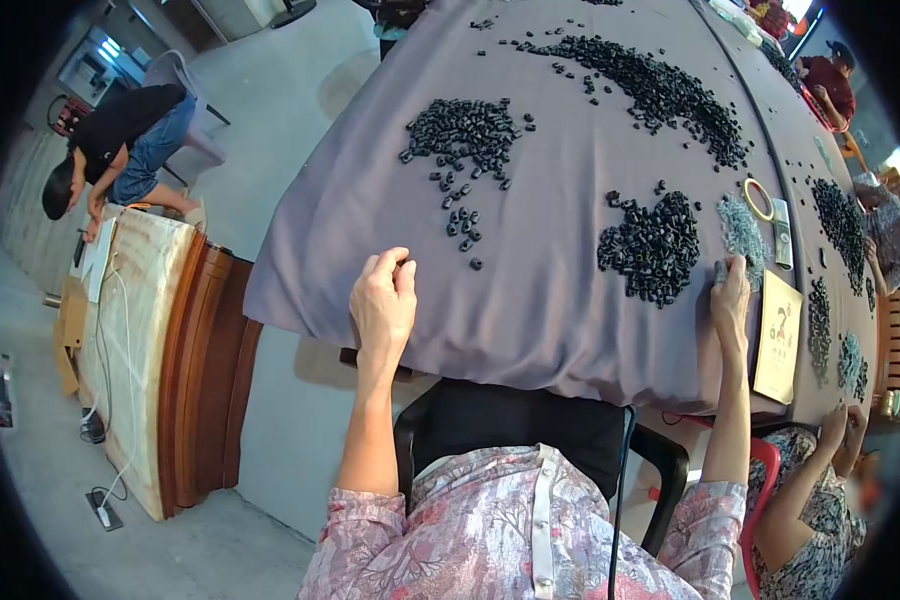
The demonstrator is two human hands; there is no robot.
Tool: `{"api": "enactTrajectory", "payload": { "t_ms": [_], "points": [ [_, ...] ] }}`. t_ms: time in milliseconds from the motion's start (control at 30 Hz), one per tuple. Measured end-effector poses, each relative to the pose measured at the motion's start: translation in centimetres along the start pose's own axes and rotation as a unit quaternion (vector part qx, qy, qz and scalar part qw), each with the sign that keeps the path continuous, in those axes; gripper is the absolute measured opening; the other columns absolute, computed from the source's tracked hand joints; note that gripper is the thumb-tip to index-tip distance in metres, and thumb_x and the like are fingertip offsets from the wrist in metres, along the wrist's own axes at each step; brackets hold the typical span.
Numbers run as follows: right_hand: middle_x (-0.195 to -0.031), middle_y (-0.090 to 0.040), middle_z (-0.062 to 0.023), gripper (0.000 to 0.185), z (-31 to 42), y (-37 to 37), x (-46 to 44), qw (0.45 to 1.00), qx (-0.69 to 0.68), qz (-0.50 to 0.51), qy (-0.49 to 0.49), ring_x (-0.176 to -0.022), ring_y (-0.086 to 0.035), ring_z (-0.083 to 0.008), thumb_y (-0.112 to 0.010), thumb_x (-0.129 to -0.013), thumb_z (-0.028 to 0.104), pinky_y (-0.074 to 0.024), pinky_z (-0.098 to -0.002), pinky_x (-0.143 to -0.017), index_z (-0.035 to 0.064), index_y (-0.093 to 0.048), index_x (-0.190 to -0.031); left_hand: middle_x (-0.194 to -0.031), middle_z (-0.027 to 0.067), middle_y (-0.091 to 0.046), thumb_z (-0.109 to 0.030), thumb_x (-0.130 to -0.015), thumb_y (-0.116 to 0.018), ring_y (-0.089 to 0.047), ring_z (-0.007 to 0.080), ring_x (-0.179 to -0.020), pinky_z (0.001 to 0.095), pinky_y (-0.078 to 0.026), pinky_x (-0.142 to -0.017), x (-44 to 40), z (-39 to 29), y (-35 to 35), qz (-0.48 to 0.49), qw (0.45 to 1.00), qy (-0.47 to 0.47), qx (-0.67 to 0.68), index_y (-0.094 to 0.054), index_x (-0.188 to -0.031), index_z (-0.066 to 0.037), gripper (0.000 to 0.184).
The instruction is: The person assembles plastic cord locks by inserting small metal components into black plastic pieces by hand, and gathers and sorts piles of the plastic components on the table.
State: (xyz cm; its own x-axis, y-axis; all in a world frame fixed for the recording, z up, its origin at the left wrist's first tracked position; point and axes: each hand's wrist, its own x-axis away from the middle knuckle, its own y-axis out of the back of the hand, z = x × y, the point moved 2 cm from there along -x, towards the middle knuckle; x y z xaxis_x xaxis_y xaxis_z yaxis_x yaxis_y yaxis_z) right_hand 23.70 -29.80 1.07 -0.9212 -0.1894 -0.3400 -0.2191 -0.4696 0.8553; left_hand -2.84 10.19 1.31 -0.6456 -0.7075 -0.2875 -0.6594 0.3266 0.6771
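My left hand [383,303] is held over the near left part of the cloth-covered table, its fingers curled together. Whatever lies between those fingertips is too small to make out. Beyond it is a loose pile of small black plastic pieces [460,135], with a few strays trailing toward the hand. At the near edge of a small heap of clear, greyish pieces [740,228], my right hand [730,297] has its fingers pressed together, and what they pinch is hidden. Another pile of black pieces [652,247] sits just left of my right hand.
A purplish-grey cloth [545,300] covers the table. A long black heap [660,90] lies farther back. Right of my right hand are a tape roll [758,200], a grey device [782,235] and a yellowish booklet [777,338]. Other people sit at right; one bends over a side table [145,260] at left.
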Motion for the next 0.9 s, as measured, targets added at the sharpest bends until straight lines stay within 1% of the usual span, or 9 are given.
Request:
{"api": "enactTrajectory", "payload": {
  "t_ms": [33,100,200,333,467,600,733,833,900],
  "points": [
    [-0.088,-0.058,-0.0235,0.012,0.6,0.1,0.7,0.999,-0.020,-0.002,-0.027,-0.084,-0.056,-0.0422,-0.043,-0.087,0.002,-0.0430,-0.0453,-0.076,0.0017,-0.046,-0.099,-0.081,0.0112,-0.061,-0.011,-0.083,-0.062,-0.060,0.0285,-0.070,0.0381,-0.047,-0.063,0.0,0.0,0.0,-0.010,1.000,-0.001,0.005,-0.064,-0.092,-0.005,0.011],
    [-0.087,-0.058,-0.0227,0.015,1.4,0.4,2.0,0.997,-0.066,-0.026,-0.023,-0.083,-0.057,-0.0400,-0.044,-0.085,-0.001,-0.0434,-0.0423,-0.077,0.0021,-0.048,-0.099,-0.081,0.0110,-0.061,-0.010,-0.082,-0.062,-0.059,0.0287,-0.069,0.0380,-0.047,-0.063,-0.1,-0.1,-0.1,-0.029,0.999,-0.005,0.016,-0.063,-0.092,-0.005,0.011],
    [-0.087,-0.057,-0.0205,0.026,1.7,0.5,3.3,0.993,-0.106,-0.055,0.004,-0.084,-0.056,-0.0356,-0.042,-0.077,-0.009,-0.0436,-0.0385,-0.080,0.0007,-0.049,-0.099,-0.080,0.0106,-0.060,-0.008,-0.081,-0.062,-0.059,0.0289,-0.070,0.0379,-0.047,-0.063,0.1,-2.0,-0.7,-0.019,0.995,-0.089,0.043,-0.063,-0.089,-0.004,0.009],
    [-0.089,-0.057,-0.0173,0.037,1.1,0.1,3.6,0.986,-0.156,-0.062,-0.019,-0.089,-0.057,-0.0297,-0.037,-0.070,-0.012,-0.0432,-0.0354,-0.085,-0.0008,-0.051,-0.101,-0.083,0.0093,-0.058,-0.007,-0.081,-0.063,-0.059,0.0277,-0.077,0.0381,-0.048,-0.066,0.7,-3.9,-2.9,0.070,0.985,-0.135,0.077,-0.063,-0.090,-0.005,0.010],
    [-0.088,-0.057,-0.0120,0.044,1.5,0.6,3.9,0.984,-0.165,-0.058,-0.039,-0.093,-0.057,-0.0245,-0.034,-0.066,-0.015,-0.0425,-0.0326,-0.088,-0.0015,-0.053,-0.103,-0.086,0.0080,-0.055,-0.009,-0.081,-0.063,-0.058,0.0263,-0.081,0.0389,-0.049,-0.067,0.8,-4.6,-4.0,0.101,0.980,-0.170,-0.015,-0.062,-0.093,-0.006,0.012],
    [-0.088,-0.057,-0.0059,0.033,0.4,-0.1,4.4,0.966,-0.239,-0.094,-0.038,-0.085,-0.056,-0.0169,-0.041,-0.076,-0.014,-0.0449,-0.0272,-0.079,-0.0001,-0.055,-0.102,-0.087,0.0082,-0.053,-0.010,-0.082,-0.063,-0.058,0.0265,-0.081,0.0397,-0.049,-0.066,0.7,-4.5,-4.2,0.109,0.979,-0.168,-0.037,-0.056,-0.092,-0.006,0.013],
    [-0.086,-0.056,-0.0017,0.020,5.0,1.2,6.8,0.944,-0.307,-0.090,-0.075,-0.075,-0.054,-0.0087,-0.049,-0.085,-0.008,-0.0454,-0.0217,-0.067,0.0019,-0.057,-0.101,-0.087,0.0086,-0.051,-0.009,-0.083,-0.062,-0.056,0.0275,-0.082,0.0408,-0.047,-0.065,0.6,-4.8,-4.2,0.099,0.979,-0.169,-0.045,-0.050,-0.090,-0.006,0.014],
    [-0.084,-0.055,-0.0009,0.020,8.8,1.5,8.4,0.933,-0.354,-0.057,-0.040,-0.072,-0.053,-0.0071,-0.051,-0.086,-0.008,-0.0455,-0.0207,-0.063,0.0027,-0.059,-0.100,-0.082,0.0090,-0.054,-0.007,-0.084,-0.060,-0.058,0.0289,-0.076,0.0400,-0.047,-0.063,0.6,-6.1,-4.1,0.053,0.980,-0.186,0.045,-0.049,-0.089,-0.004,0.013],
    [-0.085,-0.055,-0.0010,0.020,11.1,1.0,9.2,0.919,-0.392,-0.017,-0.027,-0.071,-0.054,-0.0076,-0.051,-0.085,-0.009,-0.0461,-0.0210,-0.063,0.0027,-0.060,-0.098,-0.077,0.0070,-0.055,-0.004,-0.086,-0.058,-0.055,0.0206,-0.067,0.0332,-0.045,-0.059,1.1,-6.9,-4.9,0.121,0.970,-0.123,0.168,-0.049,-0.089,-0.003,0.010]
  ]
}}
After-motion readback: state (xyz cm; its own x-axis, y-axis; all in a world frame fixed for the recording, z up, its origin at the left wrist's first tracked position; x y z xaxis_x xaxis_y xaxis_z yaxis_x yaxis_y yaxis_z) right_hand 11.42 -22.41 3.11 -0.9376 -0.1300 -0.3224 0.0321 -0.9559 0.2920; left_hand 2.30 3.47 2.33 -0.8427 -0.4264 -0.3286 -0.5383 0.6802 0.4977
